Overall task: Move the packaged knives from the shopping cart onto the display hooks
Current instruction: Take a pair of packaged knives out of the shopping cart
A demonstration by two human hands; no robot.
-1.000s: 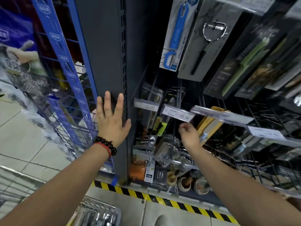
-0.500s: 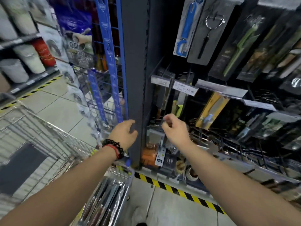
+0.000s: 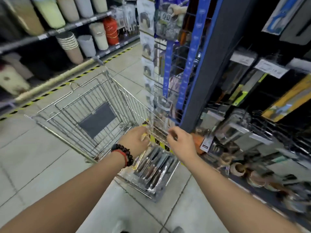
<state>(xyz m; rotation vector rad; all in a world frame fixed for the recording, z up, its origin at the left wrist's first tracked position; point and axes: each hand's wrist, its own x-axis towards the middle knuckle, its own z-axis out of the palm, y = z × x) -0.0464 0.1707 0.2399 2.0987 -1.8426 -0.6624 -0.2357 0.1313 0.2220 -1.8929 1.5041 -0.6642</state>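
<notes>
Hands (image 3: 136, 138) lowered over cart (image 3: 94, 105), tiled aisle (image 3: 33, 162)

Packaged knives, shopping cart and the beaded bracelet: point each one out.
packaged knives (image 3: 154, 167), head view, on the shiny plastic front of the stack in the cart's near end.
shopping cart (image 3: 107, 91), head view, on the wire side wall.
beaded bracelet (image 3: 125, 153), head view, on the dark beads around the left wrist.

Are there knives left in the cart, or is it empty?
Not empty: a stack of packaged knives lies in the shopping cart at its near end, below both hands.
</notes>
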